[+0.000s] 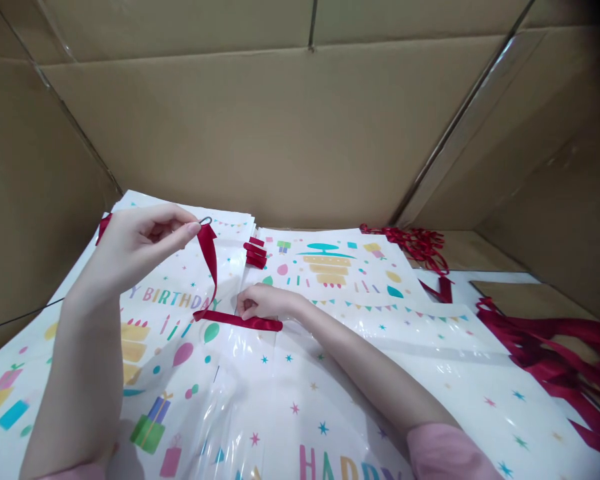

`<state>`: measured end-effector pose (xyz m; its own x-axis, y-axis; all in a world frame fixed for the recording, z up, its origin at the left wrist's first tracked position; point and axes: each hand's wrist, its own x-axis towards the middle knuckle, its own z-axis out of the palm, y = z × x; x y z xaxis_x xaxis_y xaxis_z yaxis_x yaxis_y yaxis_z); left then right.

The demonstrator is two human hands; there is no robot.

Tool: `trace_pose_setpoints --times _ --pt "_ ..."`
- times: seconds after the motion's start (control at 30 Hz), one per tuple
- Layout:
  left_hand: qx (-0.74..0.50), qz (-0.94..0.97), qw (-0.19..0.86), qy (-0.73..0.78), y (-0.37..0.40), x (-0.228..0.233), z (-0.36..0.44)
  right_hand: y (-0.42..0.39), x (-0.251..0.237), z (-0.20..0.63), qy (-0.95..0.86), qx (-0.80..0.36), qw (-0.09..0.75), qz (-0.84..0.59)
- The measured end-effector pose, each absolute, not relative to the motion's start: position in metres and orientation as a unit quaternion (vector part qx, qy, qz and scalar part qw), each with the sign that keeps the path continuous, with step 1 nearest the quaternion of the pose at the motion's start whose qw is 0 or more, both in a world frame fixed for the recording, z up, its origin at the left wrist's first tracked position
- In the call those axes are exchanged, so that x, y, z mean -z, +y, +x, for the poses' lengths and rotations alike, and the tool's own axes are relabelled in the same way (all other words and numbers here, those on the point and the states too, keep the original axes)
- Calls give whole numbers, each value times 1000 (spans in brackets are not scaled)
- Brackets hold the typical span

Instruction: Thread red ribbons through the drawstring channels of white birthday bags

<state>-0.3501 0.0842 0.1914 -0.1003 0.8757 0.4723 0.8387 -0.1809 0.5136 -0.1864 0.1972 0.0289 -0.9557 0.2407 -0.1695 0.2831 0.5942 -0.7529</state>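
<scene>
Stiff cardboard (240,133) stands behind the glossy printed sheets (290,380). Over these sheets, the left hand (143,243) is pinched together; the right hand (267,301) is curled, but I cannot tell if it grips. Red ribbon (230,320) lies partly on the sheets; satin-like, it should be light, soft, slippery, best pinched near its end. The left hand clamps a thin metal loop (207,220).

Cardboard base (460,252) w/ bday-print sheets (290,380) (v. shiny) & red ribbons (527,330).
</scene>
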Motion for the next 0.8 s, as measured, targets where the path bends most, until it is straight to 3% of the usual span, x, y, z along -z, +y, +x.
trace_pose_setpoints --times 0.8 --pt "-350 688 64 632 89 -189 -356 202 -20 -190 882 450 -13 140"
